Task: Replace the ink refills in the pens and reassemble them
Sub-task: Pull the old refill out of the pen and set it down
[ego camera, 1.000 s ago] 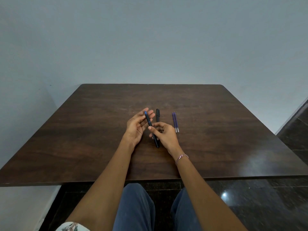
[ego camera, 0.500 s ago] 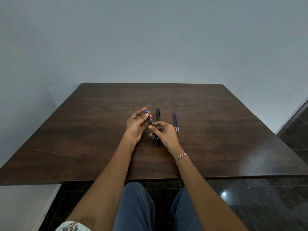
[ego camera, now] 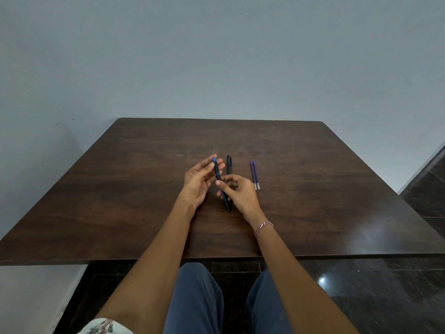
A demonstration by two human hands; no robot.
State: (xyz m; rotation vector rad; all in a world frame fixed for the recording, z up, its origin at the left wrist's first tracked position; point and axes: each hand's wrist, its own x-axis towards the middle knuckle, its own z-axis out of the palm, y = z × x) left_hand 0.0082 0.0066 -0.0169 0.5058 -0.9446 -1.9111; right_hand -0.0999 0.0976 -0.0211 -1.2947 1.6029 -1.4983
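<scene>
A black pen with a blue end (ego camera: 218, 175) is held slanted above the dark wooden table (ego camera: 120, 189), blue end pointing away from me. My right hand (ego camera: 239, 192) grips its middle between thumb and fingers. My left hand (ego camera: 198, 182) has its fingertips on the pen's upper part near the blue end, fingers spread. A second black pen (ego camera: 229, 164) lies on the table just behind my right hand. Two purple ink refills (ego camera: 254, 174) lie side by side to the right of the hands.
The table's near edge (ego camera: 216, 257) runs above my knees. A grey wall stands behind the table. Dark glossy floor tiles (ego camera: 421, 189) show at the right.
My left fingers closed over the pen's blue end half a second ago and have spread apart again. The right hand keeps its grip on the pen.
</scene>
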